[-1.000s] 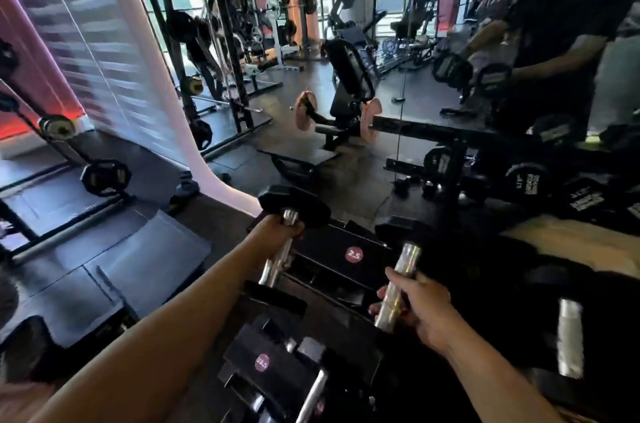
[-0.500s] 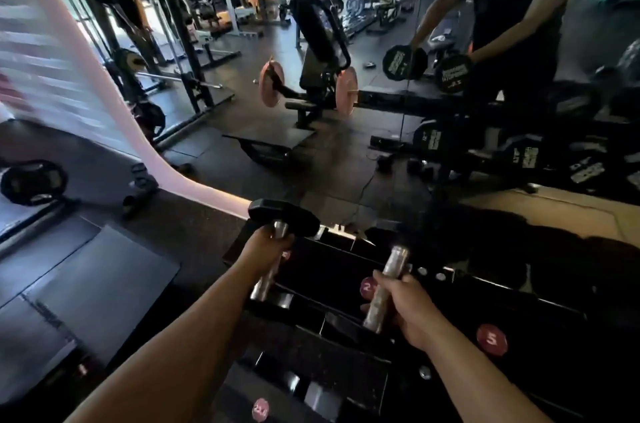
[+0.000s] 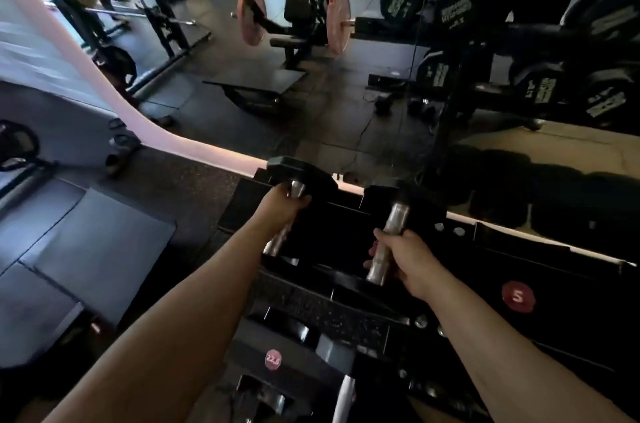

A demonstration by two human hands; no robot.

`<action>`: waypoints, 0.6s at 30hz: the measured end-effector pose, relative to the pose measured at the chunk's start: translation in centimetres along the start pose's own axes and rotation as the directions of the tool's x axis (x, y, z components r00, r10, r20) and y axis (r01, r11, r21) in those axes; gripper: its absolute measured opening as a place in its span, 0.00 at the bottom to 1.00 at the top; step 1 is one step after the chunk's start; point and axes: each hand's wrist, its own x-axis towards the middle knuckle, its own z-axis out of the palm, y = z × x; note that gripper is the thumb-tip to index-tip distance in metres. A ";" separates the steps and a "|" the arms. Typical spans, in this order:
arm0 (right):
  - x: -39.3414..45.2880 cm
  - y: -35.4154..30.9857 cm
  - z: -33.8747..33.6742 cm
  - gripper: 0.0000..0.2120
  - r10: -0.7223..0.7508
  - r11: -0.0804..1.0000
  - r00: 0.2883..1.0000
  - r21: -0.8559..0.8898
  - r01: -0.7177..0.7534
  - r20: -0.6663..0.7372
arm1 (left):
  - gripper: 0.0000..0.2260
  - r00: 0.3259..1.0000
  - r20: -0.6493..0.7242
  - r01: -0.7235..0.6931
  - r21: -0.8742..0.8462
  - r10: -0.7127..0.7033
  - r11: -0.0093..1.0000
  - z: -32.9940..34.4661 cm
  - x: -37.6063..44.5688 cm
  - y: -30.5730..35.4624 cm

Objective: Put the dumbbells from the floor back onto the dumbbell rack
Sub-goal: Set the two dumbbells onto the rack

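My left hand point(image 3: 282, 213) is closed around the chrome handle of a small black dumbbell point(image 3: 301, 174), whose far head points away from me. Closed on the handle of a second dumbbell point(image 3: 396, 220) is my right hand point(image 3: 407, 258). Both dumbbells sit over the top shelf at the left end of the black dumbbell rack point(image 3: 519, 252); I cannot tell if they rest on it. A lower shelf carries a larger dumbbell point(image 3: 343, 398) near a round 22.5 label point(image 3: 273, 359).
A red round 5 label point(image 3: 517, 296) marks the top shelf to the right. A mirror behind the rack reflects a person holding two dumbbells point(image 3: 429, 3). Grey floor mats point(image 3: 93, 249) lie to the left. A plate-loaded machine point(image 3: 298, 17) stands farther back.
The view has tilted down and closer to the rack. Both hands have carried their dumbbells forward over the top shelf's left end.
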 end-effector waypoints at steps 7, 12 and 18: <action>0.1 0.4 -0.1 0.17 0.016 0.999 1.000 -0.048 -0.016 0.007 | 0.18 0.997 0.070 0.030 0.025 -0.031 0.999 -0.5 0.6 -0.1; 0.0 0.9 0.1 0.13 0.025 0.997 1.000 -0.077 -0.024 0.018 | 0.14 0.991 0.124 0.043 0.004 -0.043 0.999 -0.7 0.8 0.0; 0.0 1.0 0.1 0.09 0.009 0.995 1.000 -0.102 -0.006 0.024 | 0.07 0.967 0.226 0.119 0.006 -0.118 0.993 -1.7 0.7 -0.2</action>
